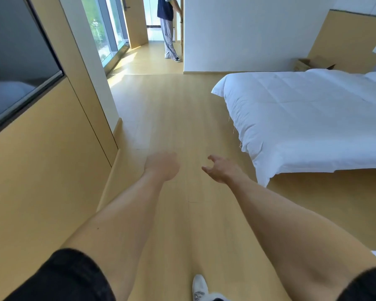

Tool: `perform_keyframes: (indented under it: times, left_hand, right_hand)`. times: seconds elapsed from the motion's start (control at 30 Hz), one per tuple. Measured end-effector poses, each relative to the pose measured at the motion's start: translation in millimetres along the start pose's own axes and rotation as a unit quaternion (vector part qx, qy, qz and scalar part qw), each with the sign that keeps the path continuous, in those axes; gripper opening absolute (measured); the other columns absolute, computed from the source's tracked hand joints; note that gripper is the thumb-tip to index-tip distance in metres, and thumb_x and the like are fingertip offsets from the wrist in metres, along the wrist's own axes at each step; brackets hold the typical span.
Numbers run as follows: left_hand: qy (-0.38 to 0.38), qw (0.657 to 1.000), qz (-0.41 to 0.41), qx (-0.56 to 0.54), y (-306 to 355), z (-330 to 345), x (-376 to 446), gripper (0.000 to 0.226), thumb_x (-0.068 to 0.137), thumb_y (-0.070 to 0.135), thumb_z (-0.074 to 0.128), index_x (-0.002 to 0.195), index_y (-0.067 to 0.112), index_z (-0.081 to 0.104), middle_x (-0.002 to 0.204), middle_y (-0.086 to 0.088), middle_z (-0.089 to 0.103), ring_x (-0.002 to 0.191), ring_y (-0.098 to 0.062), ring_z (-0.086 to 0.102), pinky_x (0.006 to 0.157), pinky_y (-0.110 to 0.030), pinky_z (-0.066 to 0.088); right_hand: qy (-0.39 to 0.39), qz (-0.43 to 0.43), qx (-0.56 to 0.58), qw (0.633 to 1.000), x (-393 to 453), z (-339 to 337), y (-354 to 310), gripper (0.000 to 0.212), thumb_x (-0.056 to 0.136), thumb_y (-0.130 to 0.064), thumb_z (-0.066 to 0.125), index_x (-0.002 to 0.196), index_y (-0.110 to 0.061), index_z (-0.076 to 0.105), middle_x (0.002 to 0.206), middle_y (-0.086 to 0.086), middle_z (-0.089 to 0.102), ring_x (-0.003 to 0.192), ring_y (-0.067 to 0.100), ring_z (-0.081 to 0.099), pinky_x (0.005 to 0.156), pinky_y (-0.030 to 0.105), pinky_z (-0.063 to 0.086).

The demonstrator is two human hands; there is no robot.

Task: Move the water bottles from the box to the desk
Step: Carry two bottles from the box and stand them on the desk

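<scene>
Both my arms reach forward over a wooden floor (172,118). My left hand (162,166) hangs in the air with its fingers loosely bent downward and holds nothing. My right hand (220,168) is beside it, fingers spread and slightly curled, also holding nothing. An open cardboard box (313,63) stands on the floor behind the far side of the bed, against the wood-panelled wall. No water bottles and no desk are visible.
A low bed (308,118) with a white duvet fills the right side. A wood-panelled wall with a dark screen (15,61) runs along the left. A person (168,29) stands in the far doorway by the window. My white shoe (200,286) shows at the bottom.
</scene>
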State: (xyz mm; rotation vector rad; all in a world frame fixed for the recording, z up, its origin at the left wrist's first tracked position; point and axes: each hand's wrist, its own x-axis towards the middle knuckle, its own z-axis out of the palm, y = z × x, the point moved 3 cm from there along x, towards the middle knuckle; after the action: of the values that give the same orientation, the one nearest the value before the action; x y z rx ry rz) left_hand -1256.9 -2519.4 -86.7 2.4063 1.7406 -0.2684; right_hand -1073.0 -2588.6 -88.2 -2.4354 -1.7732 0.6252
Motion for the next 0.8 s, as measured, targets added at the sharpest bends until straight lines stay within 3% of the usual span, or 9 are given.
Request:
perform_keyframes:
  times: [0.43,0.8]
  left_hand:
    - [-0.022,0.999,-0.031,0.004,8.5,-42.4,183.6,0.049,0.105,0.038,0.031,0.152,0.027,0.036,0.154,-0.004,0.04,0.139,-0.03,0.04,0.111,-0.043,0.031]
    - [-0.002,1.0,0.007,-0.016,-21.0,-77.4,349.7,0.051,0.104,0.045,0.032,0.153,0.03,0.035,0.156,-0.003,0.039,0.139,-0.03,0.041,0.112,-0.042,0.032]
  right_hand:
    - [-0.029,-0.011,0.0,1.0,193.3,-43.5,7.7,0.062,0.096,-0.06,0.044,0.15,-0.03,0.037,0.153,0.003,0.044,0.137,0.025,0.045,0.11,0.042,0.04]
    - [-0.004,0.009,-0.017,1.0,344.3,-83.3,-30.5,0.061,0.097,-0.058,0.043,0.15,-0.028,0.037,0.15,0.003,0.048,0.135,0.025,0.047,0.108,0.042,0.041]
